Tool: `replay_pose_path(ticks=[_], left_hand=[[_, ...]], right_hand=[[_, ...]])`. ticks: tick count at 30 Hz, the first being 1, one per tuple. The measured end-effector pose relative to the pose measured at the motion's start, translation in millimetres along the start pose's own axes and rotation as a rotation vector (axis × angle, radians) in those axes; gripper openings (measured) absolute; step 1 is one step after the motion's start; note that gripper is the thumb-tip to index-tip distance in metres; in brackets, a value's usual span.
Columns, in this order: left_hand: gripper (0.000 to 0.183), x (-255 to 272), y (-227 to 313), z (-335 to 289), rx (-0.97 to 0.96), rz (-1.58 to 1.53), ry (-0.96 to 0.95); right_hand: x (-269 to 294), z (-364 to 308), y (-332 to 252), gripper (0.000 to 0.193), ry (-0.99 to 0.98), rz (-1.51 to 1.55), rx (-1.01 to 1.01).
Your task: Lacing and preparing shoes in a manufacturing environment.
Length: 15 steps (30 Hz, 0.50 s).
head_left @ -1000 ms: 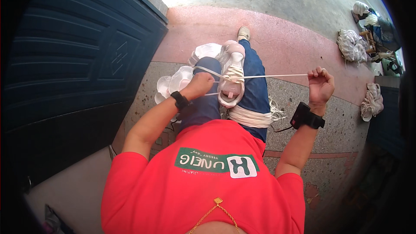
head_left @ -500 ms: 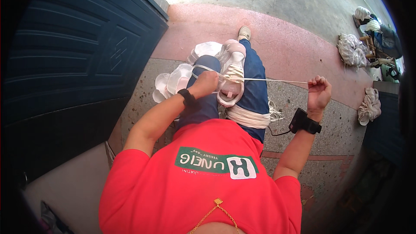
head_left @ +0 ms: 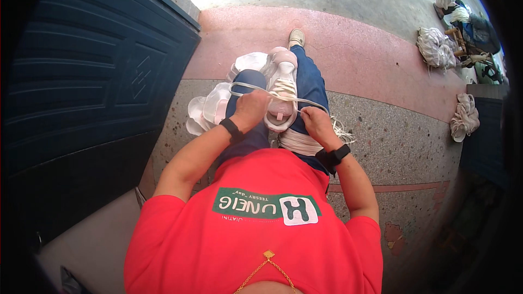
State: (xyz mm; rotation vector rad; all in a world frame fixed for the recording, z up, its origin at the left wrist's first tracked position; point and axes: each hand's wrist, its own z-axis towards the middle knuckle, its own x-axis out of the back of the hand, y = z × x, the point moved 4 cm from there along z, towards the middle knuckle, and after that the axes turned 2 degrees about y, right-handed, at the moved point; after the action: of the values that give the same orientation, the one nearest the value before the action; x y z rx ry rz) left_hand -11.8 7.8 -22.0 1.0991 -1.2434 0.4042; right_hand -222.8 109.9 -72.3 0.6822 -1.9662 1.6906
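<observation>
flat pale lace (head_left: 311, 101) crosses rounded pink-and-white shoe (head_left: 280, 108)

White lettering (head_left: 248, 206) on a green panel (head_left: 271, 210) marks the red shirt (head_left: 239, 239), and an angular emblem (head_left: 142, 76) marks the dark blue door (head_left: 92, 71)

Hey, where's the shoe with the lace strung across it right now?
In the head view, the shoe is above and slightly right of centre, just right of your left knee, between your left hand and right hand.

Door (head_left: 103, 71) left; shoe (head_left: 280, 106) lying apparently between the legs (head_left: 311, 79).
</observation>
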Motion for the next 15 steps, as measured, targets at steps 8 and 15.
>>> replay_pose_path(ticks=[8,15], left_hand=[[0.011,-26,-23,0,0.037,-0.010,-0.023],[0.017,-15,-3,-5,-0.152,0.060,-0.039]], right_hand=[[0,12,-8,0.015,0.153,-0.365,0.047],[-1,20,-9,0.012,0.139,-0.385,0.087]])
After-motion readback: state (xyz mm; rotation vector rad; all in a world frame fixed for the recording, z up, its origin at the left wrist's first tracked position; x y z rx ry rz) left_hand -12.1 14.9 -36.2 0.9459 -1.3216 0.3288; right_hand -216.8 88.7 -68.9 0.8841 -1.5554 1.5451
